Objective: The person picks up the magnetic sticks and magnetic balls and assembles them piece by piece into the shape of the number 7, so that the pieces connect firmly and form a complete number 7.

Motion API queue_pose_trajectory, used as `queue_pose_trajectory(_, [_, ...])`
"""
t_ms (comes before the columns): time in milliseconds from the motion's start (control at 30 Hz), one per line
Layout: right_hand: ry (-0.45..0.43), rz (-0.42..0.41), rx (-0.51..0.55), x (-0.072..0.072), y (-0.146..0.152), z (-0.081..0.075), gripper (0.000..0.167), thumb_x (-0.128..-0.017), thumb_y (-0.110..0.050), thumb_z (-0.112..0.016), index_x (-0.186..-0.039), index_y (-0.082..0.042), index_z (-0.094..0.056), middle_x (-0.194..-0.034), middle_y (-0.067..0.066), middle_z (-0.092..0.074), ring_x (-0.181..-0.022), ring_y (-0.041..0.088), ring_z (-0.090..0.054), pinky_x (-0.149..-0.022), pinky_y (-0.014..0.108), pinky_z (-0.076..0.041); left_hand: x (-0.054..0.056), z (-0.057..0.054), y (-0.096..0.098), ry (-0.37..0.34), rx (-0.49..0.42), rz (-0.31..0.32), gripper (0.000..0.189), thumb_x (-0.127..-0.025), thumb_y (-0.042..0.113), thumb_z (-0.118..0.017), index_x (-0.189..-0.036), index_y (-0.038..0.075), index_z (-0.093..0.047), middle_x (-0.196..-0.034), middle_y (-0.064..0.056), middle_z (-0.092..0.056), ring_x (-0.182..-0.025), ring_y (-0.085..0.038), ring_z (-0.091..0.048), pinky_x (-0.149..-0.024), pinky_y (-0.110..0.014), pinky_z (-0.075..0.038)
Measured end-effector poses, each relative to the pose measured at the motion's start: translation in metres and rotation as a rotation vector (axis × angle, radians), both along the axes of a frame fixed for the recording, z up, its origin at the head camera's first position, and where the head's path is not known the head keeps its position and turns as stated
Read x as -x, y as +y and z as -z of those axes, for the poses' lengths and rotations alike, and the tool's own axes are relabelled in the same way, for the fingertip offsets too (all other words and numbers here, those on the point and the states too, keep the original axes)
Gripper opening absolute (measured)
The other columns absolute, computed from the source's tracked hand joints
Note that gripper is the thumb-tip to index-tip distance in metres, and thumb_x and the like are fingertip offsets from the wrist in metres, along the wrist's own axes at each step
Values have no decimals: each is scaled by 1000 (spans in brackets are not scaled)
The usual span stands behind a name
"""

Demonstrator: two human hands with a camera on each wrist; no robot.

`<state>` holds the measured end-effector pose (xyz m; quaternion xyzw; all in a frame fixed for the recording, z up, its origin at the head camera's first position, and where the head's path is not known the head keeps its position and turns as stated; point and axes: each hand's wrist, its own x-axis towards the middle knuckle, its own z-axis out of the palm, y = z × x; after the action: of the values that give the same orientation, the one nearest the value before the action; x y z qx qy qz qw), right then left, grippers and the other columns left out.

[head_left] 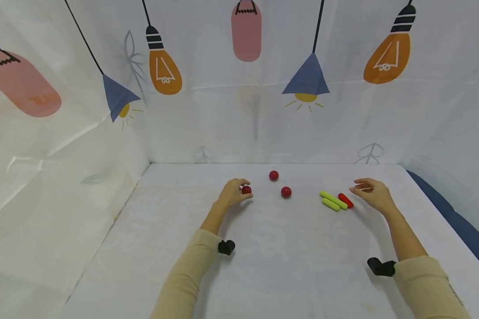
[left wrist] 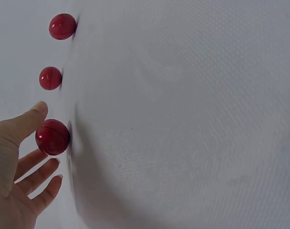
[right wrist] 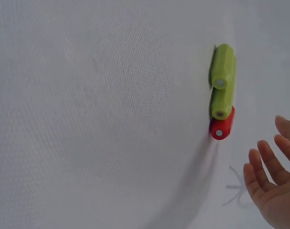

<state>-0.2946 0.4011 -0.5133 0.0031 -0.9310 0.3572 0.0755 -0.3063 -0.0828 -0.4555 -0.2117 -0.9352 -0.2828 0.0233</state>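
Note:
Three glossy red balls lie on the white table. My left hand (head_left: pixel 233 193) is around the nearest-left red ball (left wrist: pixel 53 137), its thumb on one side and its fingers spread on the other. Whether the skin touches the ball is unclear. To its right are the second ball (head_left: pixel 286 192) and, farther back, the third ball (head_left: pixel 273 175). On the right lie two yellow-green sticks (head_left: pixel 333 200) and a short red stick (head_left: pixel 345 200), side by side. My right hand (head_left: pixel 373 194) hovers just right of the red stick, fingers loosely bent, holding nothing.
The white table (head_left: pixel 279 266) meets a white cloth wall (head_left: pixel 223 124) printed with lamps and bulbs at the back and left. Something dark blue (head_left: pixel 455 217) stands beyond the right edge. A black wrist mount (head_left: pixel 226 247) sits on each sleeve.

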Motion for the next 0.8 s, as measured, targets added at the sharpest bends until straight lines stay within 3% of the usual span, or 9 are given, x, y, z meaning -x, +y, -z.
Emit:
queue_pose_trajectory(233, [-24,-14,-10,-1,-7,-3,73,-84,-62,-54,-126,-2,-53,-115,25,-59,-105,42,-54,-84,58,-46,1,4,2,-38,12,7,35,-81,16,-74,-113,4,-66,-102,-12,-66,-89,-23,-60,-79,-33,-49])
queue_pose_trajectory(800, [-21,-35,8,-8,-11,-4,78,-83,-67,-51,-126,-2,-53,-112,26,-59,-103,43,-54,-83,58,-46,-4,13,4,-5,-37,8,37,-78,11,-76,-112,-2,-66,-109,-16,-66,-97,-26,-61,-87,-37,-48])
